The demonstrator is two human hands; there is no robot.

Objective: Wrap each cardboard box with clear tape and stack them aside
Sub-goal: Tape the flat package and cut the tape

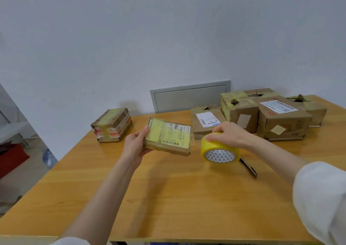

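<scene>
Head view: wooden desk (168, 198) against a pale wall, with a grey wall panel (189, 97) behind it. One pen (248, 167) lies on the desk, its far end hidden by the tape roll (219, 151). Seven boxes as far as I can tell: a box cluster (282, 121) of five back right, one taped box (111, 126) alone back left, one flat box (168, 138) mid-desk, held tilted. One roll, yellowish. Left hand (137, 145) grips the flat box by its left end, thumb on top. Right hand (228, 134) curls over the roll from above, just right of that box.
</scene>
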